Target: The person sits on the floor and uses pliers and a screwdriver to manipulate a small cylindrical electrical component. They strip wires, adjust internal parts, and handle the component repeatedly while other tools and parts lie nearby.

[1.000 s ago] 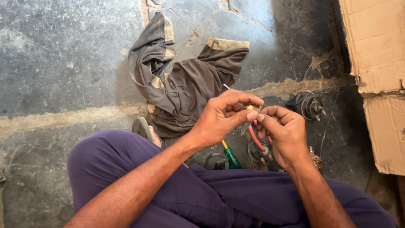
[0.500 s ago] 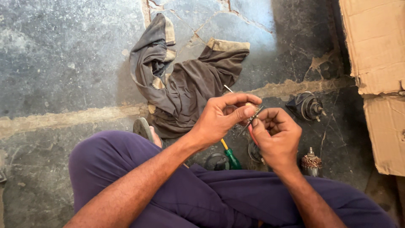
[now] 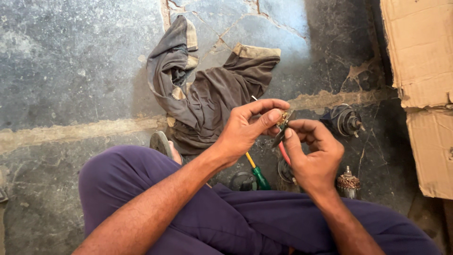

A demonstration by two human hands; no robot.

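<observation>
head view, small metal part pinched between both hands, left hand and right hand fingertips closed on it

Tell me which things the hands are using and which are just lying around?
In use: small metal part, pinched by left hand and right hand; red-handled tool.

Lying about: grey rag, green screwdriver, motor parts, cardboard.

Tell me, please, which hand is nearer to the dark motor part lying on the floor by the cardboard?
Right. The right hand is just left of the motor part, slightly below it. The left hand is farther left, beyond the right hand's fingers.
</observation>
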